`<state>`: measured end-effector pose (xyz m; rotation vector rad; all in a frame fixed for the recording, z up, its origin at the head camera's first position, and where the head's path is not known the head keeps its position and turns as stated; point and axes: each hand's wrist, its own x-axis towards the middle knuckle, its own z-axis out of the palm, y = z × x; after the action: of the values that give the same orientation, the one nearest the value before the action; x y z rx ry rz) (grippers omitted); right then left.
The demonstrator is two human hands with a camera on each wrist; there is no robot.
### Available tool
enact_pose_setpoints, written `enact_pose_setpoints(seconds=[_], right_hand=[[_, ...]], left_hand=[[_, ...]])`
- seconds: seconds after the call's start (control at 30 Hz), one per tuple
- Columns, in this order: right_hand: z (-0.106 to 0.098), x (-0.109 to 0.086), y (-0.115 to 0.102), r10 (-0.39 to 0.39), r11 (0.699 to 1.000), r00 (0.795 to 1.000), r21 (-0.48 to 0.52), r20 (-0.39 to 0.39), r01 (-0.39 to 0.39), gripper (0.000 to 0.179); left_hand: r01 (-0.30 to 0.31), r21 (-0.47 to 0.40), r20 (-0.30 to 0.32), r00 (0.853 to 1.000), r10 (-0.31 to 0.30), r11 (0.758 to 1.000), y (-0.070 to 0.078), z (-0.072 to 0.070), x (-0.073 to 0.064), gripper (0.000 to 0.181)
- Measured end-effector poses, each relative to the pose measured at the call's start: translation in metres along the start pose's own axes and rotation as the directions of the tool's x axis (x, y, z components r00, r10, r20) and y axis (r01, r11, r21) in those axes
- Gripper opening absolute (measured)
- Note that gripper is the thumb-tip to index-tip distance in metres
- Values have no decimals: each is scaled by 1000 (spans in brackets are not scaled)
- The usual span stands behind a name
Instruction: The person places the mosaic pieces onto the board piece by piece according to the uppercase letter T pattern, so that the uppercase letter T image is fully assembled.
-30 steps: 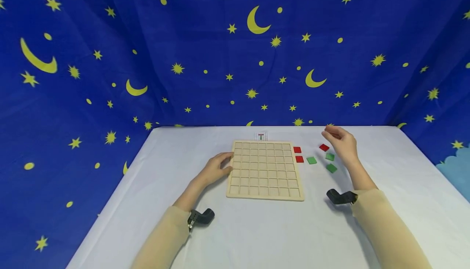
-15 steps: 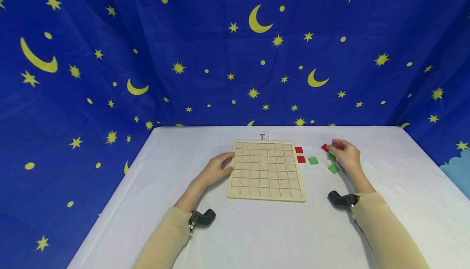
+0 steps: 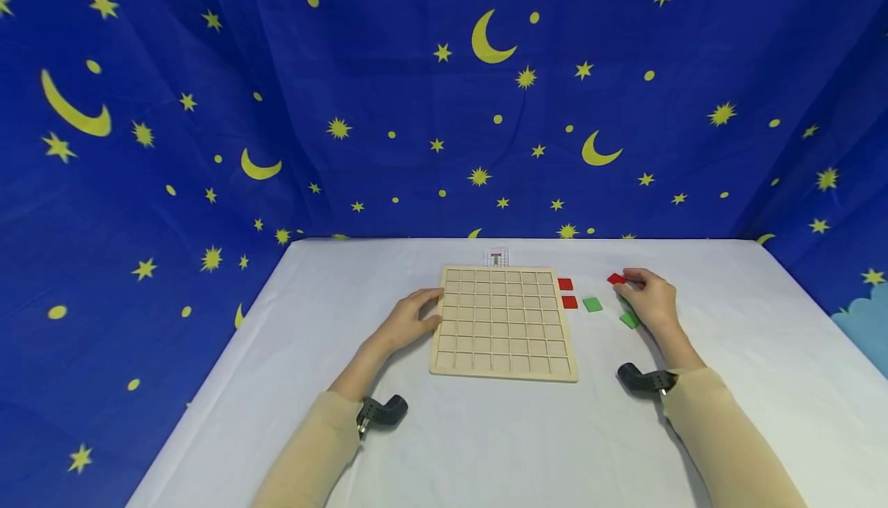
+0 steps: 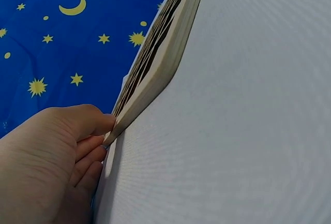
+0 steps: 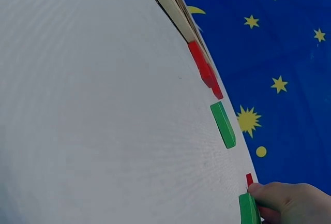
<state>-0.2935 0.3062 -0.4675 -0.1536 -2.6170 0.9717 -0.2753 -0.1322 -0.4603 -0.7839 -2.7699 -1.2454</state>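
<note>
My left hand (image 3: 405, 321) rests at the left edge of a pale wooden grid board (image 3: 503, 323), thumb and fingertips spread apart along that edge. In the left wrist view, the thumb (image 4: 90, 120) touches the board's side. Right of the board, my right hand (image 3: 652, 300) pinches a red square tile (image 3: 616, 279) between thumb and fingers. The right wrist view shows this red tile (image 5: 250, 179) poking out at the thumb tip. One green tile (image 3: 629, 320) lies by the palm; another beside it is mostly hidden under the hand.
Two red tiles (image 3: 570, 303) sit against the board's right edge, with a green tile (image 3: 593, 304) just beyond them. A small printed pattern card (image 3: 496, 258) lies behind the board. A blue star-printed curtain (image 3: 388, 92) stands along the table's back edge.
My right hand has come down from above the table onto the red tile, covering one green tile. My left hand stays at the board's edge.
</note>
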Motion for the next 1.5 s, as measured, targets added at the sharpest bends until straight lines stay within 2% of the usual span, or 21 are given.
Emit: enact_pose_setpoints(seconds=[0.23, 0.47, 0.63, 0.83, 0.9, 1.07, 1.13, 1.23, 1.43, 1.5], right_hand=[[0, 0, -1, -10, 1000, 1000, -1, -18, 10, 34], [-4, 3, -6, 78, 994, 997, 79, -1, -78, 37], [-13, 7, -17, 113, 981, 994, 159, -4, -111, 40], [-23, 13, -33, 114, 975, 994, 190, 0, -112, 45], [-16, 22, -26, 104, 977, 995, 185, -3, -102, 48], [19, 54, 17, 59, 983, 997, 177, -38, -52, 58], [28, 60, 21, 37, 983, 998, 181, -48, -28, 58], [29, 56, 4, 25, 979, 999, 204, -21, -21, 55], [1, 22, -76, -26, 952, 997, 306, 74, 2, 51], [-4, 16, -93, -73, 950, 993, 311, 94, 41, 49]], left_hand=[[24, 10, 10, 1000, -24, 1000, 0, 0, 0, 53], [5, 4, 6, 1000, -5, 1000, -2, 0, 0, 54], [12, 9, 10, 1000, -12, 1000, -3, 1, 1, 54], [11, 7, 8, 1000, -11, 1000, -2, 0, 2, 54], [12, 7, 7, 1000, -12, 1000, -2, 0, 2, 54], [27, 9, 14, 1000, -27, 1000, -2, 0, 1, 54], [23, 8, 13, 1000, -23, 1000, -2, 0, 1, 54], [9, 11, 9, 1000, -9, 1000, -1, -1, 0, 54], [4, 15, 10, 1000, -4, 1000, -2, 0, 0, 54], [2, 13, 11, 1000, -2, 1000, -2, 0, 1, 53]])
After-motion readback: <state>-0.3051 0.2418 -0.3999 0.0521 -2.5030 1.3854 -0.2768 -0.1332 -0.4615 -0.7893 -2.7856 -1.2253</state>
